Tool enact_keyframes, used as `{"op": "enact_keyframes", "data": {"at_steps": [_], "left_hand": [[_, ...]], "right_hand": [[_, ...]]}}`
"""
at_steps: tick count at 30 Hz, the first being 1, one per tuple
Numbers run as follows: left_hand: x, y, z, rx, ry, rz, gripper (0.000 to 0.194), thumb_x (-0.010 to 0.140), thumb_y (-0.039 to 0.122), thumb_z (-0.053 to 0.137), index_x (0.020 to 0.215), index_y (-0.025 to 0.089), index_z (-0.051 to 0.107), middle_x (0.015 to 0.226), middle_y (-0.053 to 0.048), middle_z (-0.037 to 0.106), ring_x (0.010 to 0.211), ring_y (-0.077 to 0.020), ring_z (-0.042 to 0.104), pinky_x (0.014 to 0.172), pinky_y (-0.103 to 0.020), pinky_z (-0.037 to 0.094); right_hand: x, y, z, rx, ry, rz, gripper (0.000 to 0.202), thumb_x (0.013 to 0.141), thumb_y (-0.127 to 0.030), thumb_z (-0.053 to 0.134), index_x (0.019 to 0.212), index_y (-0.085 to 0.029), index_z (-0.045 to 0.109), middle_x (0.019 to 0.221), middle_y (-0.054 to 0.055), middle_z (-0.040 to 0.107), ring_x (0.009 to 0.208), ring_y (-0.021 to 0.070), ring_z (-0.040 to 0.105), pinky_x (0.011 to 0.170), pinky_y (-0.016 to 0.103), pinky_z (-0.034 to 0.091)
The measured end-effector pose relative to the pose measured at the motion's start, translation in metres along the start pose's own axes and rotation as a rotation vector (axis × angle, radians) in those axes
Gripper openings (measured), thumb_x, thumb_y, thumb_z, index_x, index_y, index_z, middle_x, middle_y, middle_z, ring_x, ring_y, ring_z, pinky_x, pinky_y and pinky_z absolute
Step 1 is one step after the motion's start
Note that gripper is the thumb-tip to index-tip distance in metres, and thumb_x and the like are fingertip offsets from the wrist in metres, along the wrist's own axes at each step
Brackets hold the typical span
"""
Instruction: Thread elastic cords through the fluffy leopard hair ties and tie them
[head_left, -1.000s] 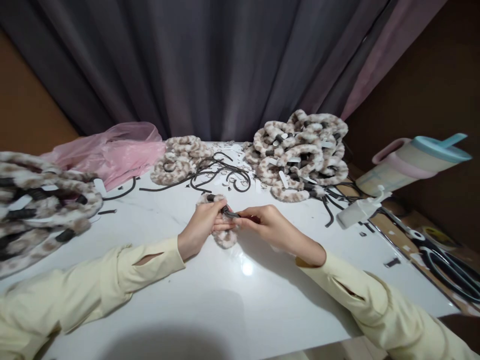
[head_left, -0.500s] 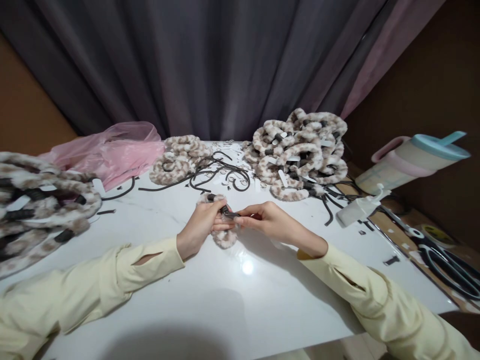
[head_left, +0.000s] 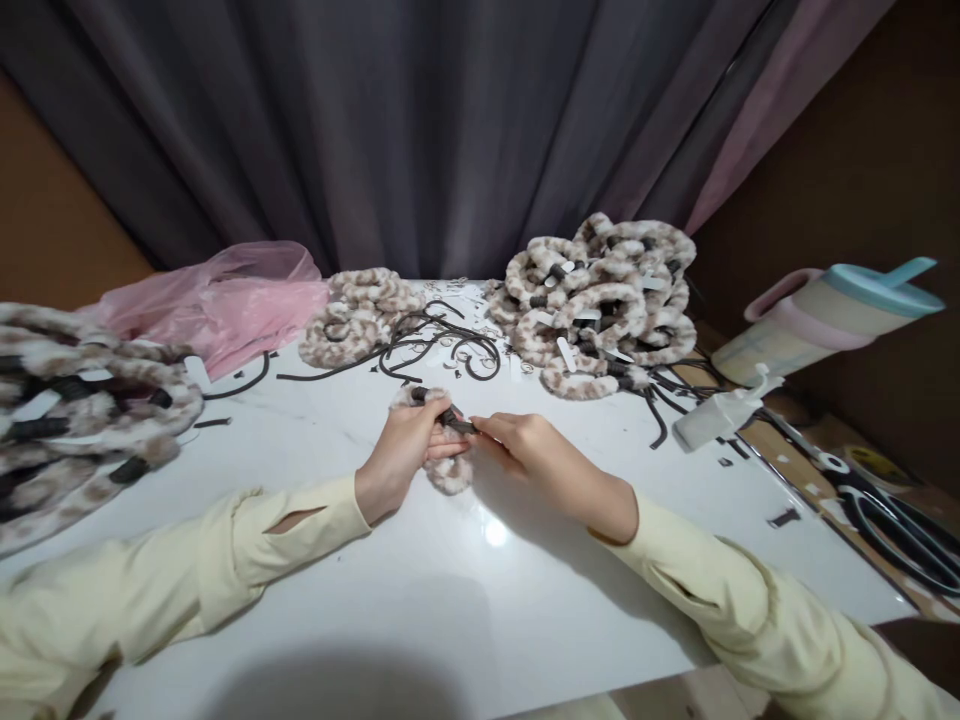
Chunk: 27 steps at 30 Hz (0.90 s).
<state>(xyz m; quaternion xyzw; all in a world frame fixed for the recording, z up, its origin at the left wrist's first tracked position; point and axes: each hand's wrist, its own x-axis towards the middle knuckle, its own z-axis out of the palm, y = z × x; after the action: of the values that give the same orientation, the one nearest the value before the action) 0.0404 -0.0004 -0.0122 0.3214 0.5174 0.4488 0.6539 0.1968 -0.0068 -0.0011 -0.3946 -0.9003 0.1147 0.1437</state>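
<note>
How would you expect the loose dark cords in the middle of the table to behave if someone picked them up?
The dark cords look thin, so they are probably light. Their bends and curls suggest they would flex rather than stay stiff. They cross one another, so lifting one might drag others along.

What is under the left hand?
Parts of a spotted fluffy ring show above and below the left hand; the hand covers the stretch between, and anything else under it can't be seen.

Dark grey curtain point(head_left: 450, 130) hanging across the top of the frame, pink fabric point(head_left: 795, 90) at upper right, pale tumbler point(head_left: 795, 335) with blue lid point(head_left: 862, 290) at right, crumpled translucent pink bag point(head_left: 217, 305) left of centre
</note>
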Motion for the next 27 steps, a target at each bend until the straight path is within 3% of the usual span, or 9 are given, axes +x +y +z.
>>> {"op": "enact_keyframes", "data": {"at_steps": [3, 5, 8, 11, 13, 20, 27], "left_hand": [[-0.001, -0.002, 0.002, -0.049, 0.071, 0.018, 0.014, 0.082, 0.021, 0.055, 0.073, 0.01, 0.059, 0.067, -0.008, 0.067, 0.058, -0.0129, 0.066, 0.068, -0.025, 0.056], [0.0, -0.004, 0.002, -0.071, 0.099, 0.035, 0.015, 0.082, 0.021, 0.054, 0.072, 0.01, 0.058, 0.066, -0.007, 0.066, 0.058, -0.0116, 0.065, 0.066, -0.024, 0.055], [0.002, -0.008, 0.002, -0.1, 0.12, 0.071, 0.018, 0.082, 0.024, 0.056, 0.07, 0.011, 0.058, 0.062, -0.004, 0.064, 0.054, -0.0092, 0.061, 0.061, -0.021, 0.053], [0.005, -0.011, 0.001, -0.116, 0.112, 0.105, 0.019, 0.082, 0.026, 0.057, 0.069, 0.012, 0.058, 0.06, -0.004, 0.063, 0.053, -0.0087, 0.06, 0.06, -0.019, 0.052], [0.006, -0.011, 0.001, -0.125, 0.11, 0.119, 0.02, 0.082, 0.026, 0.057, 0.069, 0.012, 0.058, 0.06, -0.004, 0.063, 0.054, -0.0086, 0.06, 0.058, -0.018, 0.051], [0.006, -0.009, -0.002, -0.123, 0.013, 0.118, 0.018, 0.081, 0.03, 0.06, 0.074, 0.013, 0.059, 0.067, -0.002, 0.063, 0.056, -0.0076, 0.06, 0.059, -0.018, 0.051], [0.005, -0.005, -0.007, -0.044, -0.091, 0.12, 0.023, 0.078, 0.036, 0.064, 0.076, 0.013, 0.061, 0.063, -0.002, 0.063, 0.055, -0.0077, 0.06, 0.064, -0.019, 0.051]], "right_hand": [[-0.004, -0.01, 0.011, -0.291, -0.011, -0.022, 0.022, 0.086, -0.005, 0.043, 0.105, -0.004, 0.055, 0.084, 0.014, 0.062, 0.066, 0.0192, 0.058, 0.053, 0.027, 0.039], [-0.004, -0.016, 0.016, -0.338, -0.015, -0.004, 0.029, 0.084, -0.003, 0.042, 0.112, -0.002, 0.05, 0.09, 0.017, 0.062, 0.069, 0.0213, 0.06, 0.053, 0.028, 0.041], [0.002, -0.019, 0.02, -0.076, 0.076, 0.103, 0.016, 0.089, -0.009, 0.041, 0.095, -0.008, 0.056, 0.08, 0.011, 0.063, 0.06, 0.0155, 0.058, 0.053, 0.025, 0.041], [0.008, -0.018, 0.023, 0.269, 0.207, 0.232, 0.023, 0.09, -0.017, 0.044, 0.071, -0.014, 0.055, 0.063, 0.002, 0.06, 0.052, 0.0095, 0.051, 0.051, 0.02, 0.036], [0.011, -0.017, 0.026, 0.358, 0.265, 0.255, 0.023, 0.088, -0.018, 0.045, 0.066, -0.015, 0.052, 0.059, 0.0, 0.058, 0.05, 0.0084, 0.047, 0.051, 0.02, 0.034], [0.011, -0.017, 0.028, 0.271, 0.274, 0.177, 0.021, 0.089, -0.017, 0.038, 0.068, -0.017, 0.045, 0.06, 0.0, 0.053, 0.049, 0.0091, 0.041, 0.05, 0.022, 0.03], [0.009, -0.011, 0.016, 0.273, 0.24, 0.216, 0.021, 0.084, -0.016, 0.052, 0.063, -0.016, 0.049, 0.055, -0.003, 0.05, 0.047, 0.0073, 0.039, 0.049, 0.02, 0.028]]}}
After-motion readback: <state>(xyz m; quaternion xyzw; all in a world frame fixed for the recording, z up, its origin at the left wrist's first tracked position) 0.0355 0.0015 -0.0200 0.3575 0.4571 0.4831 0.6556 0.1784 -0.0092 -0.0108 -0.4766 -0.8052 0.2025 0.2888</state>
